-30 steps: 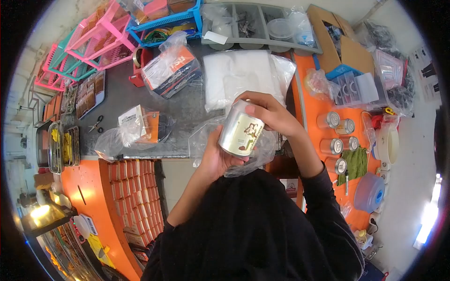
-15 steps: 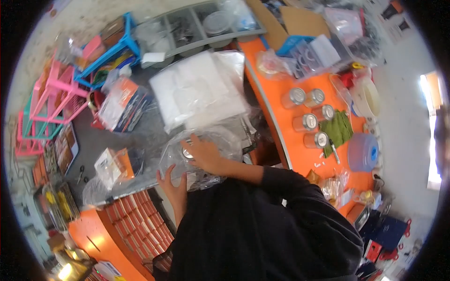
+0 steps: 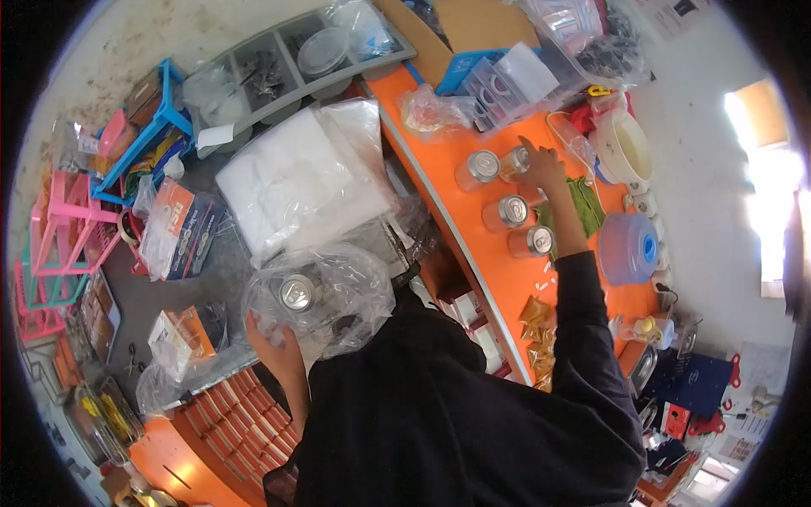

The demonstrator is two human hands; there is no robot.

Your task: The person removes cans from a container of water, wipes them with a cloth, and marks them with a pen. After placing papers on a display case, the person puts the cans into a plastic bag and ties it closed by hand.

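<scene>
My left hand (image 3: 280,351) is at the near left edge of a clear plastic bag (image 3: 359,287), its fingers closed on the film. A can with a silver pull-tab lid (image 3: 296,292) stands upright within the bag's outline. Over the orange table, my right hand (image 3: 545,171) has its thumb and index finger around the lid end of a clear can (image 3: 514,160). Close by are other clear cans with silver lids, among them one to the left (image 3: 481,167) and two nearer me (image 3: 511,211) (image 3: 536,241). Part of another shows under my right hand.
A stack of white plastic sheets (image 3: 296,182) lies behind the bag. A divided grey tray (image 3: 279,76) is at the back. The orange table (image 3: 439,182) holds a green cloth (image 3: 585,207), a blue-lidded container (image 3: 627,248) and small brown packets (image 3: 537,325).
My right hand has left the can in the bag and reached right to the cans on the orange table. My left hand has closed on the bag's edge. The view has shifted right.
</scene>
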